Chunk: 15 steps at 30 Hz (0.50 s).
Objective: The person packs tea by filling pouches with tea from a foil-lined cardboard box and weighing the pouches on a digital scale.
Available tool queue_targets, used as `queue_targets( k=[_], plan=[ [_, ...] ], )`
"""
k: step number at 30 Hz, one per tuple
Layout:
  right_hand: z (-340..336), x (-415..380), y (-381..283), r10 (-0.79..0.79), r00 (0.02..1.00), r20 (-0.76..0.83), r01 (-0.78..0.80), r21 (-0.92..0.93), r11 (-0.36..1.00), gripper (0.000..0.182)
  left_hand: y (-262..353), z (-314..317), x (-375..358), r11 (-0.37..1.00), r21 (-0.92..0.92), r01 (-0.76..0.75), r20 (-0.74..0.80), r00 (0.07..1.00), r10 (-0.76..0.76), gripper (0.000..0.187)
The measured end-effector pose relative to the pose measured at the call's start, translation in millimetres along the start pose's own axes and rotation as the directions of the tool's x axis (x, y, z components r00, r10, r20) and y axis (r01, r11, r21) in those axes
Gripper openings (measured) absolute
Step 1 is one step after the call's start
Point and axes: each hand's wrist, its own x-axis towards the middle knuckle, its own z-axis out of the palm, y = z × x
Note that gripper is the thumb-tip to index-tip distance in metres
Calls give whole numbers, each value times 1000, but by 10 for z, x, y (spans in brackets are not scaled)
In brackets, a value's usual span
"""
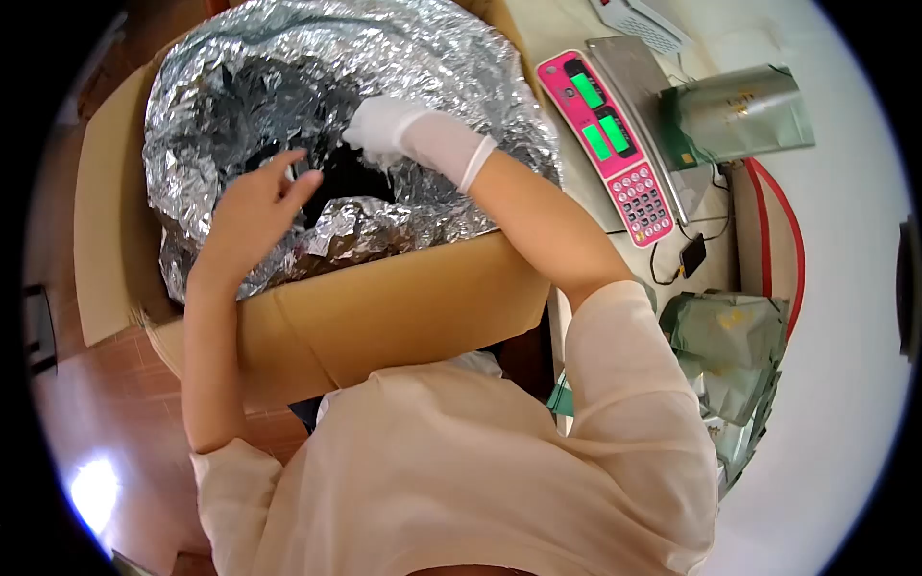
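Note:
A large cardboard box [403, 298] stands before me, lined with crumpled silver foil [413, 53]. Dark contents [355, 178] show through the gap in the foil, too dim to name. My bare left hand [257, 213] is over the near left part of the lining, thumb and forefinger apart, with nothing visible between them. Reaching down at the far side of the gap is my right hand [379, 130], in a thin white glove [442, 144]. Its fingertips point down into the foil, and whether they grip anything is hidden.
Right of the box, a pink scale [610, 144] with lit green displays has a metal platform [634, 86]. A green pouch [740, 115] lies on it. More green pouches [725, 336] stand nearer me, beside a red-trimmed bag [773, 230]. A black-cased item [691, 256] has a cable.

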Motion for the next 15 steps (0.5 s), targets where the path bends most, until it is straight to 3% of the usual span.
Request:
queue_targets(
  k=[1, 3, 5, 6, 7, 8, 9, 12, 15],
  plan=[
    [-31, -45, -23, 45, 999, 12, -45, 29, 999, 35, 52, 27, -31, 999, -16, -30, 71, 997, 31, 49],
    [12, -34, -40, 7, 1000, 18, -8, 54, 998, 40, -212, 327, -8, 943, 38, -330, 16, 944, 329, 49],
    [35, -83, -106, -11, 1000, 5, 11, 49, 999, 44, -178, 404, -74, 948, 19, -317, 191, 932, 308, 44],
    [34, -117, -122, -41, 999, -20, 41, 2, 999, 43, -90, 317, -55, 965, -23, -262, 425, 871, 247, 41],
    [58, -147, -116, -100, 992, -77, 98, -21, 995, 42, -1, 222, -10, 977, -63, -205, 636, 746, 197, 39],
    [88, -121, -88, -126, 987, -100, 118, -78, 990, 42, 11, 239, 29, 981, -99, -166, 676, 712, 189, 27],
    [112, -109, -75, -145, 981, -126, 129, -131, 983, 42, -17, 275, 54, 984, -95, -152, 682, 710, 175, 27],
    [67, -182, -111, -65, 992, -104, 56, -90, 994, 40, -103, 465, 31, 928, -218, -302, 554, 744, 373, 21],
    [274, -37, -8, -52, 992, -112, 36, -139, 990, 37, -72, 476, 31, 943, -190, -274, 609, 720, 332, 19]
  ],
)
